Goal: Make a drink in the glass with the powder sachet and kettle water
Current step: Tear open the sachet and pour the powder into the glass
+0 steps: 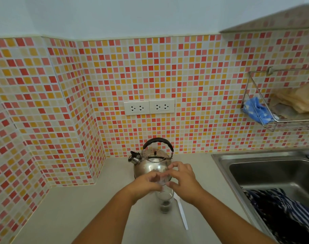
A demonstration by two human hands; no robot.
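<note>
Sachet (160, 180): light, limp; pinched over the glass (165, 199) by left hand (146, 184) and right hand (182, 180).
Glass: fragile, slippery; on the near worktop (97, 208).
Kettle (151, 161): heavy; to be held by the handle.

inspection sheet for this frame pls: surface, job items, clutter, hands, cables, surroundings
Surface: pale counter, no spills visible.
Job's things: glass upright, dark powder at the bottom; clear sachet held above it; steel kettle behind, lid on; white spoon lying right of the glass.
Clutter: striped cloth in the sink.
Hands: left hand and right hand both pinch the sachet.
Cables: nothing seen; both wall sockets empty.
Surroundings: mosaic tile wall; wire rack with blue cloth.
</note>
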